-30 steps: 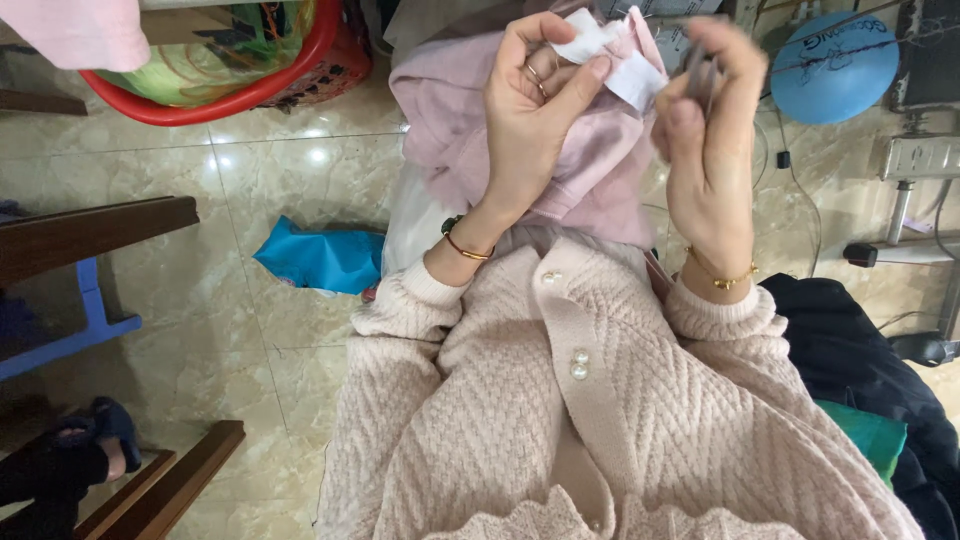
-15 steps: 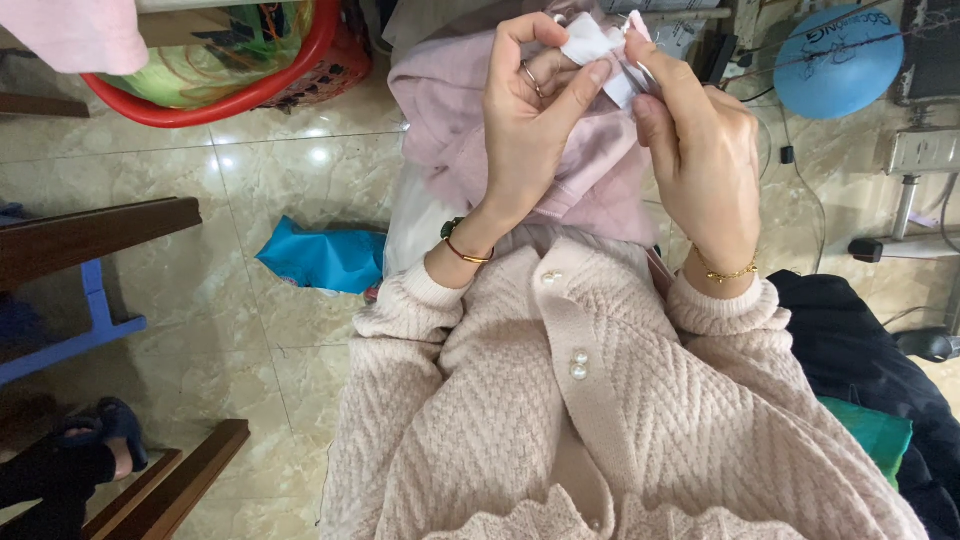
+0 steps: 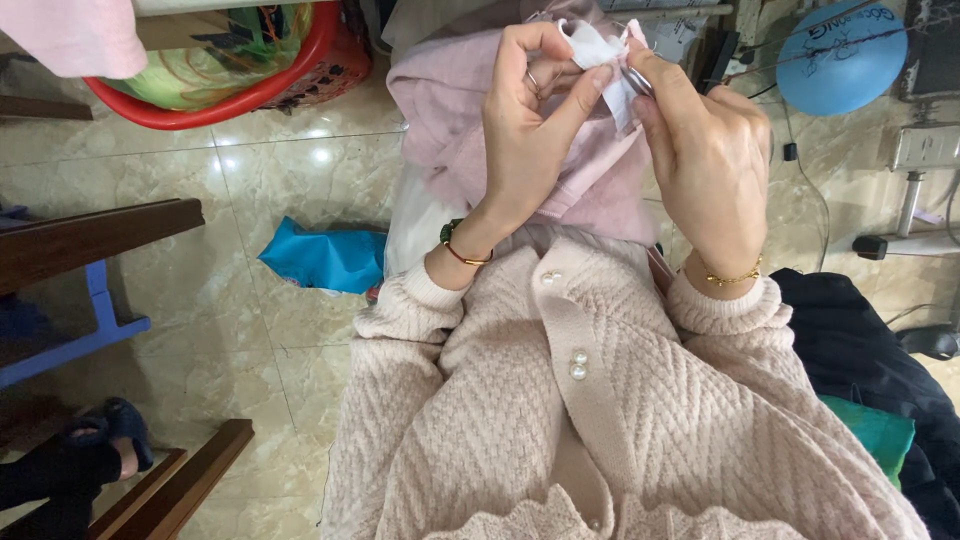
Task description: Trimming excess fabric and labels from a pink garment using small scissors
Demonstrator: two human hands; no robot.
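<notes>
Both hands' fingers (image 3: 590, 85) pinching white label (image 3: 600, 45)

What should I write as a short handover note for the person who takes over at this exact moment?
Left hand: pinches the small white fabric tag between thumb and fingers.
Right hand: fingertips on the same tag, with a thin metal tool at its edge.
Pink garment: hangs under both hands, over the lap.
Done: tag is gripped and lifted.
Left: tag is still on the garment; whether any stitching is loose cannot be seen.

Bright, sharp (floor (image 3: 300, 180) glare)
</notes>
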